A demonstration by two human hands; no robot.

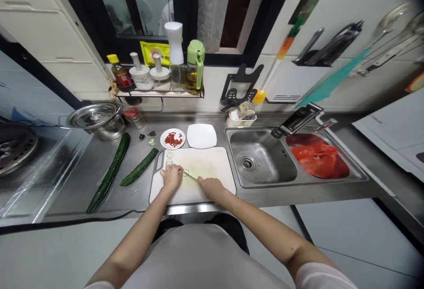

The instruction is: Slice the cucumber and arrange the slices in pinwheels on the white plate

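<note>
A white cutting board (207, 159) lies on the steel counter in front of me. My right hand (212, 188) is closed round the handle of a kitchen knife (192, 176), whose blade points left across the board. Beside the blade, my left hand (172, 178) bends its fingers down onto the board; whatever lies under them is hidden. One cucumber slice (186, 173) sits between the left fingertips and the blade. More cucumber slices (170, 155) lie just beyond that hand. To the left are a cut cucumber (139, 167) and a longer whole cucumber (111, 172).
Behind the board stand a plate of chopped red pieces (173, 139) and a white square plate (202, 135). A lidded pot (99, 119) is at left. On the right is the sink (265, 172), with a red bag (316, 159) in its second basin. Seasoning bottles (195, 68) fill a wall rack.
</note>
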